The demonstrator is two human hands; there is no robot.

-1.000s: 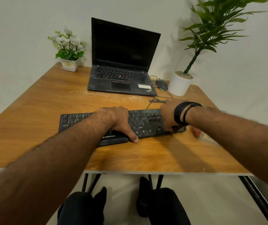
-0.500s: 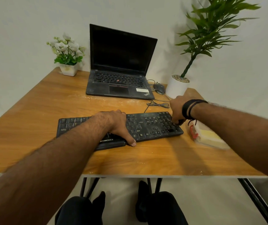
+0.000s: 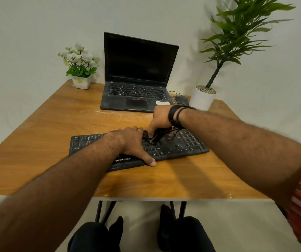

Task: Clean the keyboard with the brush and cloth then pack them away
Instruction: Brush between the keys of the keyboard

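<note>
Item: my right hand (image 3: 161, 118), gripping small black brush (image 3: 154, 138), had shifted from the three o'clock end to centre of the dusty black plastic keyboard (image 3: 182, 144); left hand (image 3: 133, 142) pressed flat, open, on it; brushing under way.

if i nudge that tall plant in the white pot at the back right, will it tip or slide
The tall plant looks top-heavy: its leaves spread high and wide above a narrow white pot, so a push up high would likely tip it. The pot stands near the table's back corner, so sliding it seems risky. A low nudge would probably just slide it.

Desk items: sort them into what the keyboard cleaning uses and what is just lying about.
In use:
black Zebronics keyboard
small dark brush in right hand
left hand steadying keyboard

Lying about:
open black laptop
white flower pot
tall green plant
dark mouse
</note>
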